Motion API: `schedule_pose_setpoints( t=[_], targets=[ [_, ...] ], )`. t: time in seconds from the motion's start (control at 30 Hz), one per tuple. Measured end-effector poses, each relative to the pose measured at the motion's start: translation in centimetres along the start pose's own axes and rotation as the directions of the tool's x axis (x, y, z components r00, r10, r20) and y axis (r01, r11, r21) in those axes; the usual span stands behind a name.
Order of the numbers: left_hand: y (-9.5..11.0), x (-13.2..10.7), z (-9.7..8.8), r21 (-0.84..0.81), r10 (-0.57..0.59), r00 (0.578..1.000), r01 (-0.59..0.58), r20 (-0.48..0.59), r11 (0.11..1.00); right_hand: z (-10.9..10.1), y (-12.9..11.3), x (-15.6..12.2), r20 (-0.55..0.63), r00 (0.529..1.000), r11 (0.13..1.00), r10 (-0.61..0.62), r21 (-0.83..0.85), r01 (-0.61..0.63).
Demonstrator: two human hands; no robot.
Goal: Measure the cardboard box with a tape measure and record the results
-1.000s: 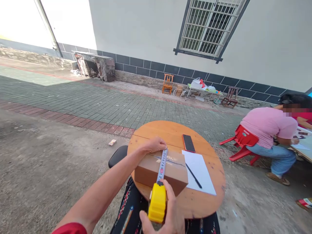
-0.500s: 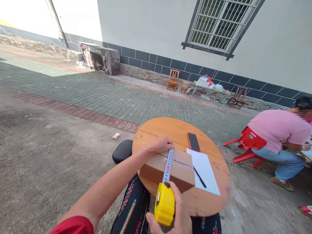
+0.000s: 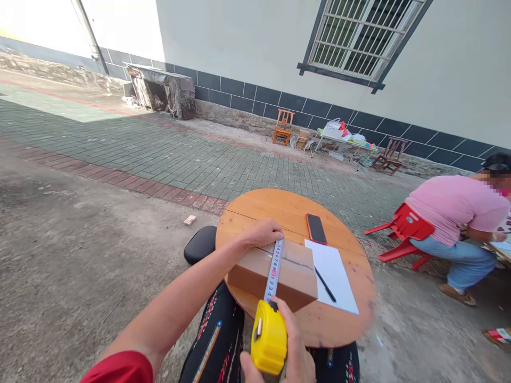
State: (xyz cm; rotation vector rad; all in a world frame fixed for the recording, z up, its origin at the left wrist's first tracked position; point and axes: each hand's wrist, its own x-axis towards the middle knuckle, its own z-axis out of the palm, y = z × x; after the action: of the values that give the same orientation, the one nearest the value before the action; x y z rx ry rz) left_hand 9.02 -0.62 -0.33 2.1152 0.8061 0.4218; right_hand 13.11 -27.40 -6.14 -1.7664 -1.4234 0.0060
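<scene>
A brown cardboard box [image 3: 255, 266] lies on a round wooden table [image 3: 339, 324]. Across its top runs the white blade of a yellow tape measure [image 3: 269, 336]. My left hand [image 3: 266, 233] is closed on the blade's end at the box's far edge; its fingertips are partly hidden. Nearer to me, my right hand [image 3: 293, 346] grips the yellow case, which hangs just off the box's near side. A black pen [image 3: 325, 284] rests on a white sheet of paper [image 3: 343, 290] right of the box.
A phone in a red case [image 3: 316, 229] lies behind the paper. At the left, a black seat [image 3: 202, 244] touches the table's side. To the right, a person in a pink shirt [image 3: 459, 205] sits on a red plastic chair [image 3: 413, 223]. Wooden chairs stand along the wall.
Slightly more blade shows between the box's far edge and the case, as my right hand has drawn the case a little toward me. My left hand keeps its place on the box.
</scene>
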Motion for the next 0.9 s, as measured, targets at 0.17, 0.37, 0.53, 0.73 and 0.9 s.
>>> schedule_pose_setpoints(
  t=[0.17,0.37,0.53,0.73,0.9],
  targets=[
    [0.2,-0.2,-0.2,-0.007,0.041,0.999,-0.041,0.001,0.999,-1.6,1.6,1.7,-0.071,0.997,0.999,0.004,0.039,-0.001],
    [0.9,-1.0,-1.4,0.012,0.112,0.993,-0.113,0.025,0.994,-4.1,3.8,4.1,-0.153,0.988,0.996,0.024,0.091,-0.010],
    [1.4,-4.2,-2.0,0.139,0.168,0.979,-0.183,0.113,0.973,-5.7,5.4,4.4,-0.185,0.981,0.996,-0.062,0.054,0.073],
    [1.3,-7.9,-0.5,0.610,0.110,0.955,-0.263,0.276,0.748,-6.2,7.2,3.5,-0.144,0.989,0.984,0.024,0.177,0.002],
    [1.7,-4.1,-2.7,0.628,0.051,0.947,-0.249,0.316,0.738,-6.4,8.2,2.9,-0.097,0.975,0.941,0.199,0.296,-0.162]
  ],
)
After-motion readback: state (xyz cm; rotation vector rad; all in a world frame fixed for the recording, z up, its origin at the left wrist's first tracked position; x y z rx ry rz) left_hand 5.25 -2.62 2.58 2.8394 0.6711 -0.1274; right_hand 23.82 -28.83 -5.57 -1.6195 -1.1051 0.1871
